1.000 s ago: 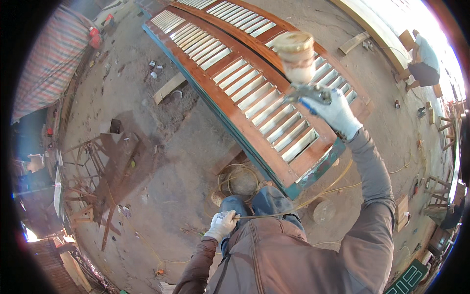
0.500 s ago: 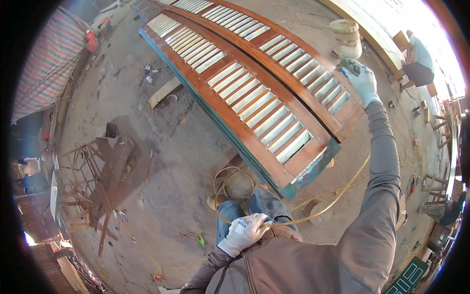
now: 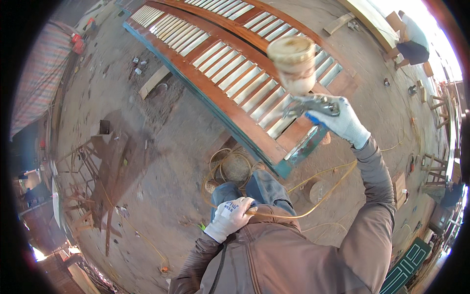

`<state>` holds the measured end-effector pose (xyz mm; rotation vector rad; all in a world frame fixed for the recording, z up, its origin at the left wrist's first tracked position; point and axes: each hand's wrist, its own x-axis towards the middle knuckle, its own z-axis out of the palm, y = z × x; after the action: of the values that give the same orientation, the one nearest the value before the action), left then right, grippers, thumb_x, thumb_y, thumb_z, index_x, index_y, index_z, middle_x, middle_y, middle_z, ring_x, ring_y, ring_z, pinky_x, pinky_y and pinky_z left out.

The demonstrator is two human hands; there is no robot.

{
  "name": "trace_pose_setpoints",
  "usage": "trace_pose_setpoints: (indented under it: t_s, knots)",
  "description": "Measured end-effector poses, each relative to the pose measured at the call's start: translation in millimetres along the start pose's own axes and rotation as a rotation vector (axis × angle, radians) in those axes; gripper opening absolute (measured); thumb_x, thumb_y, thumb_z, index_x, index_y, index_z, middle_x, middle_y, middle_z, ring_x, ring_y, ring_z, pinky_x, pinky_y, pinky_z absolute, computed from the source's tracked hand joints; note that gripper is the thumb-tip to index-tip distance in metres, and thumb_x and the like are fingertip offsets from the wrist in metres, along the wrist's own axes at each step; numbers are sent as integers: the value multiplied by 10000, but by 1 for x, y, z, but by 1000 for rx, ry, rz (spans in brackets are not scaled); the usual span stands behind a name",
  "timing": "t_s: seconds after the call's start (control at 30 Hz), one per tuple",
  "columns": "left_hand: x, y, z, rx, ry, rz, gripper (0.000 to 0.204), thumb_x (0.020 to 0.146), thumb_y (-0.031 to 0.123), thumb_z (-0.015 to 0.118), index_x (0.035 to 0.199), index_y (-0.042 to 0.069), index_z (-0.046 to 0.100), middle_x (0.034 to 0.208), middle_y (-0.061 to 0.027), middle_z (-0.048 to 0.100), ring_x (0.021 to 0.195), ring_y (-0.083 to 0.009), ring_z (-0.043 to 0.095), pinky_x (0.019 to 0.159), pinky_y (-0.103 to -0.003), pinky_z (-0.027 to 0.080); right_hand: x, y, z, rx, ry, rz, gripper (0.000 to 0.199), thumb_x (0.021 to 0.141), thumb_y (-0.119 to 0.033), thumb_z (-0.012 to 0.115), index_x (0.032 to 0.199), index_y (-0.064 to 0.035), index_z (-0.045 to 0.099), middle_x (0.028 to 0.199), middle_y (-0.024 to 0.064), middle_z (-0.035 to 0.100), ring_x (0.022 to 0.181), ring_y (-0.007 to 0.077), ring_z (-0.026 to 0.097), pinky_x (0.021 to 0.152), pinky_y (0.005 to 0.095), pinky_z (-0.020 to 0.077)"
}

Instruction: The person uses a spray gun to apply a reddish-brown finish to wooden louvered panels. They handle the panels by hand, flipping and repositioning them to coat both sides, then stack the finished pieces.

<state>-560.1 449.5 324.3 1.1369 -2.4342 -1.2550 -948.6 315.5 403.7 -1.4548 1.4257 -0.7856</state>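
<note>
My right hand (image 3: 343,121), in a white and blue work glove, grips a metal spray gun (image 3: 313,105) with a cloudy, paint-stained cup (image 3: 295,63) on top. It is held over the near right end of two brown louvred shutter panels (image 3: 254,128) with pale slats. The panels lie side by side on a blue-green support (image 3: 215,120). Down at my waist, my gloved left hand (image 3: 229,216) is closed around a yellow air hose (image 3: 313,210). From there the hose runs across to the right and up toward my right arm; more of it loops on the ground by my feet.
Wooden stools and frames (image 3: 85,196) stand on the left of the dirt floor. A wood block (image 3: 155,81) lies left of the panels. Another person (image 3: 413,41) bends down at the far right. A green panelled door (image 3: 406,264) lies at the lower right.
My right hand has swung with the spray gun from the far edge of the right panel toward me, down to the near end. The left hand keeps its hold on the hose.
</note>
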Motion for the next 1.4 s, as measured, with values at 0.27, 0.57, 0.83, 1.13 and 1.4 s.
trace_pose_setpoints:
  t_s: [0.27,0.57,0.83,1.13,1.4]
  knots:
    - [9,29,1,-63,-27,94,173,964,239,667,1047,91,635,896,-100,688,814,-324,701,671,-409,552,7,41,-59,-193,213,54,376,925,-221,792,1240,-23,734,1041,28,787,861,72,673,833,290,566]
    - [27,58,22,-24,-215,170,283,953,275,666,1152,74,640,1027,-115,703,906,-322,706,745,-396,566,13,77,-174,-1059,738,216,390,933,-400,725,1278,-219,731,1125,110,760,1017,338,724,862,407,577]
    - [19,52,19,-4,-250,124,225,947,239,685,1097,78,639,997,-125,704,909,-332,707,757,-411,570,-80,55,-78,-175,371,-39,414,940,-208,783,1323,-73,700,1162,54,784,978,155,742,867,330,589]
    - [9,51,27,6,-180,207,162,952,221,674,1048,97,633,908,-104,702,788,-319,703,647,-419,553,-147,18,-11,41,-22,212,361,951,-162,780,1275,-16,714,986,12,777,828,49,670,733,256,583]
    - [4,79,27,-33,-327,185,199,941,193,672,1109,88,651,972,-108,709,876,-322,709,729,-400,568,-112,63,-126,-310,558,189,378,943,-260,779,1248,-42,729,952,28,778,775,98,685,683,254,541]
